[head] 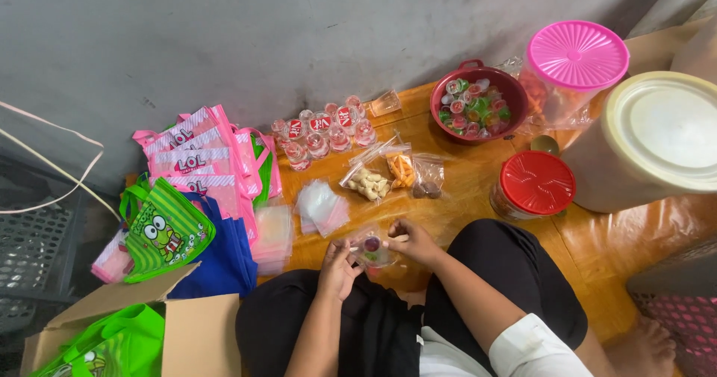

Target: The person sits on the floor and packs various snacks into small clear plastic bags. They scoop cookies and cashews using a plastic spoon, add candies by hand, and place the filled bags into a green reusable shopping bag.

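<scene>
I sit cross-legged on a wooden floor [463,198]. My left hand [337,269] and my right hand [413,241] together hold a small clear plastic bag [371,251] with colourful sweets inside, just above my lap. In front of the hands lie three filled clear snack bags [388,174] holding pale, orange and brown pieces. A loose pile of empty clear bags [323,206] lies to the left of them.
A maroon bowl [478,106] of small jelly cups, a pink-lidded tub [573,67], a red-lidded jar [533,185] and a large cream-lidded bucket [653,141] stand at the right. Small water cups [323,132] line the wall. Pink, green and blue tote bags [196,198] and a cardboard box [179,328] are at the left.
</scene>
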